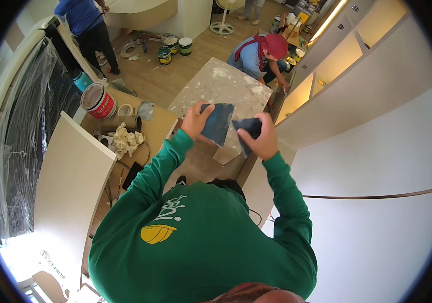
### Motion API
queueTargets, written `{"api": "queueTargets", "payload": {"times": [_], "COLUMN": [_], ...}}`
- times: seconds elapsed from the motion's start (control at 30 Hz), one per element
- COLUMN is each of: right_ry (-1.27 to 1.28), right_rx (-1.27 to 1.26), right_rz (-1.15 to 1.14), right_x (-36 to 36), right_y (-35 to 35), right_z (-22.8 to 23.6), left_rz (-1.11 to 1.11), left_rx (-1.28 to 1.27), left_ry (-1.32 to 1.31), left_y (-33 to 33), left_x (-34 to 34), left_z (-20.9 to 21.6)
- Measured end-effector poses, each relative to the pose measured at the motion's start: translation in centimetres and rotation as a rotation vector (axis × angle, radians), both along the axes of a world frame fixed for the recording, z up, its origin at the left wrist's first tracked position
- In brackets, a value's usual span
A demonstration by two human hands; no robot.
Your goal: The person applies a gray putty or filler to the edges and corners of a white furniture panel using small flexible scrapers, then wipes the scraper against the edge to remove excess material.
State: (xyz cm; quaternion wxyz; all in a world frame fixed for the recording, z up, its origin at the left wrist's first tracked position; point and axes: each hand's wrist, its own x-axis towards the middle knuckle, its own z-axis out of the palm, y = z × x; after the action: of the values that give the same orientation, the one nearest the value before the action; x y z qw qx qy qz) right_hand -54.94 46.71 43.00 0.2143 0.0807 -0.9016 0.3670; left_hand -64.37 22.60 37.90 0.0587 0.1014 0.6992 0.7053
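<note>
My left hand (194, 120) grips a dark blue-grey square putty blade (219, 123) by its left edge, thumb on its face. My right hand (264, 139) pinches a smaller dark putty blade (246, 127), tilted, with a pointed lower corner; fingers cover part of it. The two blades are a little apart, held above a board (221, 86) spotted with pale plaster or putty. Whether either blade carries filler, I cannot tell.
Left, a worktop holds a red-and-white bucket (99, 103), tape roll (125, 110), crumpled paper (126, 140) and grey plate (146, 110). A co-worker in a red head cloth (274, 46) crouches beyond the board near lit shelves (334, 60). Another person (85, 22) stands far left; paint tins (185, 46) are on the floor.
</note>
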Motion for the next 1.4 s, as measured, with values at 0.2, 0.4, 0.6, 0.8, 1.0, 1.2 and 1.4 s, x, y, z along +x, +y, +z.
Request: {"api": "queueTargets", "payload": {"times": [0.2,0.4,0.6,0.8,1.0,1.2,1.4], "right_ry": [0.113,0.059,0.056,-0.043,-0.093,-0.13,-0.144], "right_rx": [0.156,0.256,0.29,0.224,0.239,-0.438,-1.334], "right_rz": [-0.012,0.063,0.115,0.16,0.215,0.011,0.03], "right_x": [-4.0,-5.5,-4.3,-2.2,-0.6,-1.8,-4.7], "right_y": [1.6,0.2,-0.7,-1.2,-1.6,1.2,1.2], "right_z": [2.6,2.9,1.6,0.0,-2.2,-4.1,-3.9], "left_rz": [-0.149,-0.116,-0.04,0.056,0.236,0.181,0.1], "left_rx": [0.092,0.16,0.176,0.064,0.069,0.741,0.968], "left_ry": [-0.067,0.022,-0.017,-0.074,0.01,-0.394,-0.519], "left_y": [0.7,1.3,1.3,1.3,0.9,-2.2,0.0], "left_x": [0.7,1.3,1.0,0.9,-1.8,-3.1,0.3], "left_z": [0.2,0.6,-2.4,-1.2,-5.3,-4.0,-0.6]}}
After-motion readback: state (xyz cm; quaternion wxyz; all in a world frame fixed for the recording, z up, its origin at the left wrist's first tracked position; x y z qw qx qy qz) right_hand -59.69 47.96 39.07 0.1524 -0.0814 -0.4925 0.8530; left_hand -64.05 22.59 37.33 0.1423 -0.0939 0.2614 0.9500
